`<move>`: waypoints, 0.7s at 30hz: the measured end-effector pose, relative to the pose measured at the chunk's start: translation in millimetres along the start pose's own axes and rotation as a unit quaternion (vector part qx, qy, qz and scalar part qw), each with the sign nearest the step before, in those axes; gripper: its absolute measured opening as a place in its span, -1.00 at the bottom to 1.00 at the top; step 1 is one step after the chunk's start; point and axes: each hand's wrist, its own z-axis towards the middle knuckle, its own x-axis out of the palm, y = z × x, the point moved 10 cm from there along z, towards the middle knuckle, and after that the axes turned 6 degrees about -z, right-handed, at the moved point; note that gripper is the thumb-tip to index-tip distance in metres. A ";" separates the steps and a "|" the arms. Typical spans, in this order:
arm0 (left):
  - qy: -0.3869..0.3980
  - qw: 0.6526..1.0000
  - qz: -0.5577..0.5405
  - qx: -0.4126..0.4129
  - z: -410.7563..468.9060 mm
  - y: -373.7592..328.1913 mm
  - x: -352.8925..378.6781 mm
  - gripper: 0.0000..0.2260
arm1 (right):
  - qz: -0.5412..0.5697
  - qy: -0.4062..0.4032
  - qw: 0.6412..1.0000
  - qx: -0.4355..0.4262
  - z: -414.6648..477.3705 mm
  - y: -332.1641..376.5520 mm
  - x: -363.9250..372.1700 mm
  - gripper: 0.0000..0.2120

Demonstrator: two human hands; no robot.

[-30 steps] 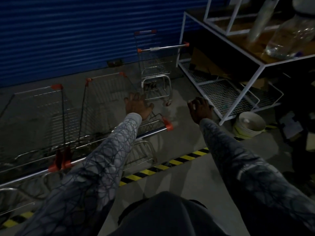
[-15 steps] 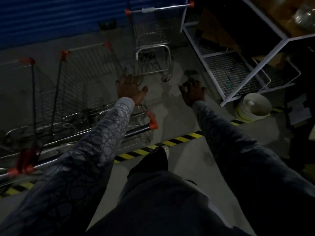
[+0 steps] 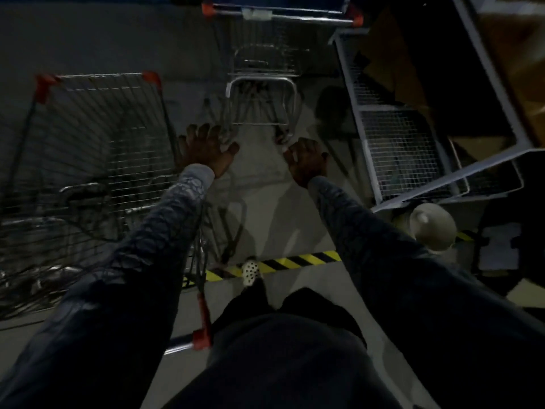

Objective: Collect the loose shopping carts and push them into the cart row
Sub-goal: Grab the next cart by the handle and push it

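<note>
Loose shopping cart (image 3: pixel 262 81): ahead, just beyond both hands. Left hand (image 3: pixel 206 152): fingers spread, empty. Right hand (image 3: pixel 306 160): loosely curled, empty.

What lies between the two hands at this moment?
In the head view, only bare concrete floor lies between the left hand and the right hand; the loose cart stands just beyond them.

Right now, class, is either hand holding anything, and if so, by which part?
Nothing is held. The left hand is spread open and the right hand is loosely curled on nothing; neither is on the handle of the small cart.
</note>
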 end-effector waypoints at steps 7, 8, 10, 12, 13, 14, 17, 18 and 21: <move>0.003 1.000 0.025 -0.006 96.4 -59.1 -3.2 -0.21 | -0.040 -0.023 0.998 -0.036 145.2 7.6 -53.7 -0.37; -0.004 1.000 0.029 -0.010 116.6 -67.6 -7.8 -0.22 | -0.046 -0.046 0.997 -0.030 167.9 6.0 -68.2 -0.39; -0.040 0.999 0.031 -0.010 162.1 -90.6 -26.6 -0.23 | -0.053 -0.108 0.993 -0.019 212.7 2.0 -104.6 -0.35; -0.094 0.995 0.028 -0.010 214.1 -111.7 -43.4 -0.26 | -0.059 -0.172 0.983 -0.021 263.9 -5.6 -127.7 -0.33; -0.120 0.993 0.014 -0.009 237.4 -120.9 -52.0 -0.27 | -0.057 -0.186 0.981 -0.025 288.8 -10.5 -133.4 -0.34; -0.148 0.989 0.000 -0.002 258.4 -130.5 -61.2 -0.27 | -0.056 -0.178 0.982 -0.028 312.9 -16.3 -132.9 -0.35; -0.155 0.988 0.024 -0.006 336.7 -146.8 -56.6 -0.33 | -0.074 -0.121 0.989 -0.034 384.8 -33.5 -123.0 -0.39; -0.113 0.992 0.053 -0.020 358.9 -144.8 -40.6 -0.35 | -0.061 -0.101 0.992 -0.038 401.8 -39.1 -118.8 -0.40; -0.055 0.993 0.090 -0.055 398.8 -136.8 1.3 -0.41 | -0.059 -0.168 0.979 -0.103 426.3 -42.6 -123.9 -0.48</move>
